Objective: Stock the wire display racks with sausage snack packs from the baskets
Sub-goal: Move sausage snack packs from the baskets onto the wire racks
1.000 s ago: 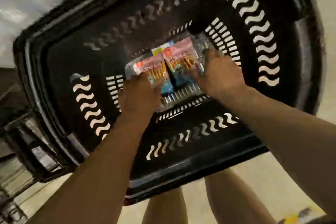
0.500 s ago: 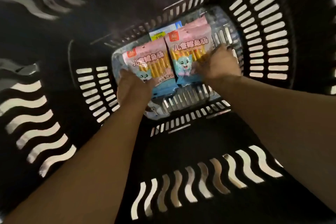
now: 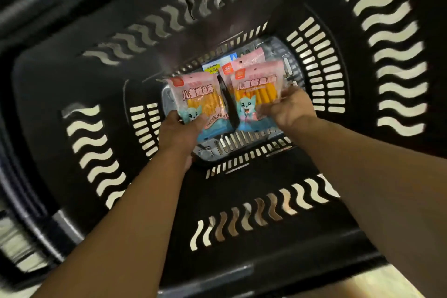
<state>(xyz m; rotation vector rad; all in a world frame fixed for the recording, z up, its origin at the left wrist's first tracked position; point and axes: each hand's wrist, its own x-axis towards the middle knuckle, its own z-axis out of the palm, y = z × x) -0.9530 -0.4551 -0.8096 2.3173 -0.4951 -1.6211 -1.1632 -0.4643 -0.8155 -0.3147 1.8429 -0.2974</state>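
Sausage snack packs (image 3: 200, 101) inside basket (image 3: 72, 75), held by left hand (image 3: 179, 134), right hand (image 3: 289, 106).

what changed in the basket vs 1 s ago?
The left grip now holds the left pack and the right grip holds the right pack. Both packs are lifted off the pile, tilted up and apart; earlier they lay flat, side by side. Unchanged: the basket, the pack beneath, the price tag.
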